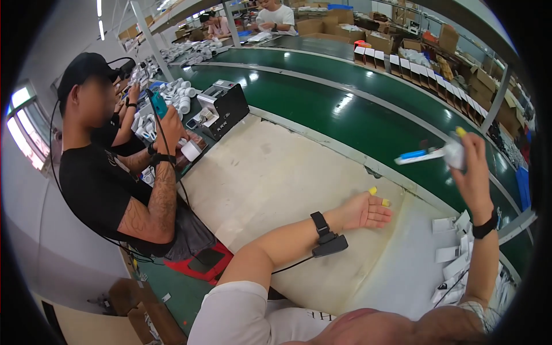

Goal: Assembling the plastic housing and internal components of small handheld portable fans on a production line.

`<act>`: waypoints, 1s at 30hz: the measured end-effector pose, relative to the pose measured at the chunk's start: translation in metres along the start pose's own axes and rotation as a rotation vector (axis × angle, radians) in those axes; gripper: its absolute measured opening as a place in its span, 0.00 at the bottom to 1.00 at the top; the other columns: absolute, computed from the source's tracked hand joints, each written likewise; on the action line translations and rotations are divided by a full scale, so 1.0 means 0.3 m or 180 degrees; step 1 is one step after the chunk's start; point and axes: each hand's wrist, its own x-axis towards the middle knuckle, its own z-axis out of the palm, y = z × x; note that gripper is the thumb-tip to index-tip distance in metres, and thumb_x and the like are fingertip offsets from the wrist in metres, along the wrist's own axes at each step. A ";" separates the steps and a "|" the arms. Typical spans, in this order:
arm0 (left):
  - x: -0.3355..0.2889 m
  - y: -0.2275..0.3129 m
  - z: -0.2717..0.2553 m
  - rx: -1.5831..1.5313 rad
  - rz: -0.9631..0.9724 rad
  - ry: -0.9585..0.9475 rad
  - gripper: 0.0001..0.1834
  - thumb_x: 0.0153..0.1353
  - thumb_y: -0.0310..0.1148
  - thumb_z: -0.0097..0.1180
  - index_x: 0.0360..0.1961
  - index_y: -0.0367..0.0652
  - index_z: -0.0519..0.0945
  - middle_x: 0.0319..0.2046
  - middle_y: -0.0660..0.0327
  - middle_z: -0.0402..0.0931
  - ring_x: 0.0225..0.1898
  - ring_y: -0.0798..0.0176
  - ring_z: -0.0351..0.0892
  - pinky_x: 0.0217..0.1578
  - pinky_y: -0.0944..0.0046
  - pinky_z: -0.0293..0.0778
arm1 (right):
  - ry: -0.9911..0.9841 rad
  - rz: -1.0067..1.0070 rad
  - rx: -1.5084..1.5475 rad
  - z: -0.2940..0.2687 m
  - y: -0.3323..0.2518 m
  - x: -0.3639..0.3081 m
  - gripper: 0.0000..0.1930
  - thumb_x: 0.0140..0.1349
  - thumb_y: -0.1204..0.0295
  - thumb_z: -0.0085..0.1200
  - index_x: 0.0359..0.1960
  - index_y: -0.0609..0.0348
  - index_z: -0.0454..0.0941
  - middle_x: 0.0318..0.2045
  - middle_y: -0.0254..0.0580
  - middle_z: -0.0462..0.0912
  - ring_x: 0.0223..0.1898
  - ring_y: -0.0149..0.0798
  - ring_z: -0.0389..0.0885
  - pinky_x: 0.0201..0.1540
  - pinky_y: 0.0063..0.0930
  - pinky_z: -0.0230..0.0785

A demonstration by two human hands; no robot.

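Observation:
My left hand [365, 211] rests palm up over the pale worktable [270, 167], fingers stretched out and nothing in it. Yellow covers sit on two of its fingertips, and a black strap with a small black box is round the wrist. Out to the right, my right hand [475, 172] is raised near the green conveyor and closed on a whitish rounded piece [454, 154]. A blue-and-white strip [418, 156] sticks out leftward from that piece. Motion blurs both, so their exact kind cannot be made out. A yellow fingertip cover shows on this hand too.
Small white boxes [457, 259] are heaped at the table's right end. A green conveyor [322, 95] runs along the far side, with a row of open boxes [425, 73] beyond. At left stands a co-worker [123, 172] with a teal tool, beside a black machine [224, 109].

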 end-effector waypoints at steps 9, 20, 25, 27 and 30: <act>-0.308 0.056 0.048 -0.0736 -0.0102 -0.1477 0.52 0.48 0.76 0.26 0.54 0.37 0.66 0.46 0.41 0.70 0.44 0.41 0.75 0.43 0.42 0.71 | 0.0127 -0.2347 0.0218 0.080 -0.483 -0.011 0.16 0.42 0.76 0.60 0.36 0.60 0.74 0.37 0.48 0.73 0.43 0.50 0.73 0.43 0.34 0.69; -0.433 0.079 0.064 -0.0273 0.0577 -0.0599 0.15 0.61 0.35 0.46 0.47 0.41 0.69 0.37 0.54 0.74 0.38 0.56 0.78 0.36 0.58 0.77 | -0.0080 -0.0328 0.0012 0.239 -0.535 -0.147 0.35 0.32 0.88 0.58 0.49 0.58 0.64 0.49 0.49 0.67 0.57 0.56 0.63 0.53 0.41 0.64; -0.388 0.089 -0.031 0.1226 0.1137 -0.0069 0.15 0.60 0.31 0.47 0.48 0.40 0.66 0.38 0.53 0.74 0.36 0.56 0.79 0.36 0.60 0.77 | -0.0545 0.0924 0.1327 0.301 -0.467 -0.206 0.33 0.40 0.81 0.58 0.52 0.57 0.62 0.51 0.45 0.66 0.52 0.41 0.68 0.52 0.30 0.63; -0.386 0.092 -0.021 0.1088 0.1252 0.0319 0.15 0.60 0.29 0.43 0.48 0.39 0.65 0.36 0.54 0.74 0.34 0.58 0.79 0.33 0.63 0.76 | -0.0811 0.2124 0.2876 0.300 -0.472 -0.221 0.32 0.41 0.80 0.59 0.52 0.57 0.62 0.50 0.42 0.66 0.51 0.35 0.67 0.53 0.28 0.62; -0.353 0.095 0.007 0.1421 0.0837 0.0548 0.13 0.56 0.27 0.40 0.44 0.37 0.65 0.32 0.56 0.73 0.29 0.63 0.77 0.28 0.66 0.73 | -0.0582 0.1742 0.2672 0.326 -0.413 -0.265 0.33 0.40 0.82 0.60 0.52 0.56 0.62 0.51 0.41 0.66 0.53 0.37 0.67 0.52 0.28 0.63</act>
